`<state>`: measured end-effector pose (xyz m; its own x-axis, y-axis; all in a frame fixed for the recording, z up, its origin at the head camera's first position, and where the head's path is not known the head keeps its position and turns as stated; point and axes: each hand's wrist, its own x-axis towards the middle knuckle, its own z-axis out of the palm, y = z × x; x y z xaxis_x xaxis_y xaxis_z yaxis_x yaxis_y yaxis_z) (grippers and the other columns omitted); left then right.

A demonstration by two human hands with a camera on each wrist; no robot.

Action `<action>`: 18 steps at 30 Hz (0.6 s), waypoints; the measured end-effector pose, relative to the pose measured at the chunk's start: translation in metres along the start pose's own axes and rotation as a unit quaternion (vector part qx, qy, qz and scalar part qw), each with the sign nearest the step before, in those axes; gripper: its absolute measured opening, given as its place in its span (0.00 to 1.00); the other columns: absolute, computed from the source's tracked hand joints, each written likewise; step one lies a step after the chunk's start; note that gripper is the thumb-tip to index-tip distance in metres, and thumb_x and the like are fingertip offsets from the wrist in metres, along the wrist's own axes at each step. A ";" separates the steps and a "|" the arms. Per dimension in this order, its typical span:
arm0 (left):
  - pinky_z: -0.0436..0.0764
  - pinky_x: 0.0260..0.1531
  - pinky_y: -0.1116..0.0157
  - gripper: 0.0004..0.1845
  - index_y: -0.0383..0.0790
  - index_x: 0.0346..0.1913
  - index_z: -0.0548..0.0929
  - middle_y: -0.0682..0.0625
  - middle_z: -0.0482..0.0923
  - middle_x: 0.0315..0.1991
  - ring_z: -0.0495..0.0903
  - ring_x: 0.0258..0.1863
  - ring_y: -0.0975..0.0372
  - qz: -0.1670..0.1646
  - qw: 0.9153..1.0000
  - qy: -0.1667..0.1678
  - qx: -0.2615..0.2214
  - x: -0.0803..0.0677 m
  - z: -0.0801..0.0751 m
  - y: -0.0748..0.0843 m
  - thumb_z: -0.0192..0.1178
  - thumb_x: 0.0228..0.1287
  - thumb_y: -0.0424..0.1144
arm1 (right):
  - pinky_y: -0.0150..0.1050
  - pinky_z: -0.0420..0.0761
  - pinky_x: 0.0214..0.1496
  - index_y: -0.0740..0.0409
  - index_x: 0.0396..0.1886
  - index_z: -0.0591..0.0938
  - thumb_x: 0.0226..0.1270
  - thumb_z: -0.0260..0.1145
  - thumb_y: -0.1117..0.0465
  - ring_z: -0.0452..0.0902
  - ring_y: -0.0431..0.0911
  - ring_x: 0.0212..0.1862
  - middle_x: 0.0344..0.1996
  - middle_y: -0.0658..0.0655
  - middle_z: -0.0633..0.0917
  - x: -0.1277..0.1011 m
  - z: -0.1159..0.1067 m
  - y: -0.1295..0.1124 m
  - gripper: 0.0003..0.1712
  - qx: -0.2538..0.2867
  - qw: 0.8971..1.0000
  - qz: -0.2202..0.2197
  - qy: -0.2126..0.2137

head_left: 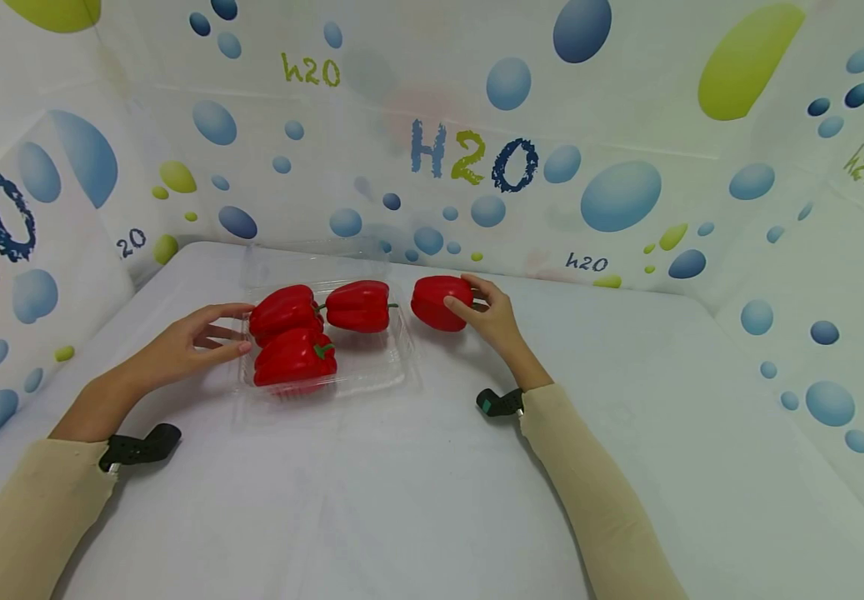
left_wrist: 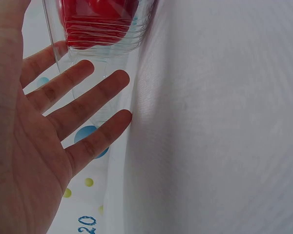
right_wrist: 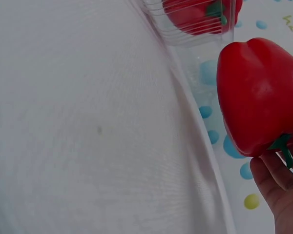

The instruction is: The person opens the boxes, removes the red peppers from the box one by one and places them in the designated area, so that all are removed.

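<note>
A clear plastic container (head_left: 372,367) with an open lid (head_left: 312,262) holds three red bell peppers: one at its back left (head_left: 285,310), one at its front left (head_left: 292,358) and one at its back right (head_left: 358,306). My left hand (head_left: 210,337) is at the container's left side, fingertips right at the wall; the left wrist view shows its fingers (left_wrist: 95,105) extended and spread. My right hand (head_left: 493,317) grips another red bell pepper (head_left: 435,302) just right of the container, thumb across its near side. In the right wrist view its green stem (right_wrist: 283,148) points toward the palm.
A white cloth (head_left: 432,483) covers the table. Behind and at both sides hangs a white sheet (head_left: 432,225) printed with blue and green drops and "H2O" lettering. Black wrist cameras (head_left: 139,446) are worn at both cuffs.
</note>
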<state>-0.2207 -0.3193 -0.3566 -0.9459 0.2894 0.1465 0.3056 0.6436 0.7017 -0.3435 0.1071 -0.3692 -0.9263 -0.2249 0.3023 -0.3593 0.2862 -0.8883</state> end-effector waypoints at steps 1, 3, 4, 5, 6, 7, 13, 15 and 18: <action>0.78 0.45 0.75 0.36 0.36 0.72 0.61 0.35 0.64 0.68 0.76 0.55 0.41 0.001 1.000 0.001 0.000 0.000 0.000 0.000 0.62 0.65 0.41 | 0.47 0.78 0.60 0.62 0.67 0.72 0.64 0.68 0.59 0.74 0.54 0.58 0.60 0.62 0.76 0.000 0.000 0.000 0.33 -0.001 1.000 0.002 -0.001; 0.76 0.44 0.77 0.36 0.36 0.72 0.61 0.35 0.64 0.68 0.76 0.55 0.41 0.003 1.000 0.003 -0.001 0.000 0.000 0.000 0.62 0.65 0.40 | 0.47 0.77 0.61 0.62 0.67 0.71 0.63 0.68 0.59 0.73 0.55 0.59 0.61 0.62 0.76 0.000 0.000 0.002 0.33 0.001 1.000 0.006 -0.005; 0.76 0.44 0.78 0.36 0.36 0.72 0.61 0.35 0.64 0.68 0.76 0.55 0.41 0.003 1.000 0.003 -0.002 0.000 0.000 0.000 0.62 0.65 0.40 | 0.48 0.77 0.61 0.62 0.68 0.71 0.63 0.69 0.59 0.73 0.55 0.59 0.61 0.62 0.76 0.000 0.000 0.002 0.34 0.001 1.000 0.009 -0.008; 0.76 0.44 0.78 0.36 0.36 0.72 0.61 0.35 0.65 0.67 0.76 0.55 0.41 0.004 1.000 0.004 -0.003 0.000 0.000 0.000 0.62 0.65 0.40 | 0.48 0.77 0.61 0.63 0.68 0.70 0.63 0.69 0.59 0.72 0.55 0.59 0.61 0.62 0.75 0.000 0.000 0.003 0.34 0.001 1.000 0.012 -0.010; 0.76 0.44 0.78 0.35 0.36 0.72 0.61 0.35 0.65 0.67 0.76 0.55 0.41 0.005 1.000 0.004 -0.004 0.000 0.001 -0.001 0.62 0.65 0.40 | 0.48 0.77 0.61 0.63 0.68 0.70 0.63 0.69 0.59 0.72 0.55 0.60 0.62 0.62 0.75 0.000 -0.001 0.003 0.35 0.001 1.000 0.015 -0.014; 0.76 0.44 0.78 0.35 0.36 0.72 0.61 0.35 0.65 0.67 0.76 0.55 0.41 0.005 1.000 0.004 -0.006 0.000 0.001 -0.001 0.62 0.65 0.40 | 0.47 0.77 0.62 0.63 0.68 0.70 0.63 0.69 0.59 0.72 0.55 0.60 0.62 0.62 0.75 0.000 -0.001 0.004 0.35 0.000 1.000 0.018 -0.017; 0.75 0.43 0.78 0.35 0.35 0.72 0.61 0.35 0.65 0.67 0.76 0.55 0.41 0.008 1.000 0.001 -0.006 0.002 0.000 -0.001 0.62 0.65 0.39 | 0.48 0.76 0.63 0.63 0.69 0.69 0.63 0.69 0.58 0.71 0.55 0.61 0.63 0.62 0.74 0.001 -0.001 0.006 0.36 -0.005 0.999 0.035 -0.026; 0.75 0.43 0.79 0.35 0.35 0.72 0.61 0.35 0.64 0.67 0.76 0.55 0.40 0.006 1.000 -0.001 -0.004 0.002 0.000 -0.002 0.62 0.65 0.39 | 0.48 0.76 0.63 0.63 0.69 0.68 0.63 0.69 0.58 0.71 0.56 0.61 0.63 0.62 0.74 0.001 -0.001 0.007 0.37 -0.010 0.999 0.038 -0.029; 0.77 0.44 0.77 0.36 0.35 0.72 0.60 0.34 0.64 0.67 0.76 0.55 0.40 -0.001 1.000 -0.004 -0.001 0.002 0.000 -0.002 0.62 0.65 0.40 | 0.49 0.76 0.63 0.62 0.70 0.68 0.63 0.69 0.58 0.71 0.56 0.62 0.64 0.62 0.73 0.001 -0.001 0.008 0.37 -0.015 0.998 0.043 -0.035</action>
<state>-0.2231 -0.3198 -0.3579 -0.9457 0.2933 0.1403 0.3036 0.6423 0.7038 -0.3471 0.1102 -0.3757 -0.9438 -0.2634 0.1997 -0.2837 0.3355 -0.8983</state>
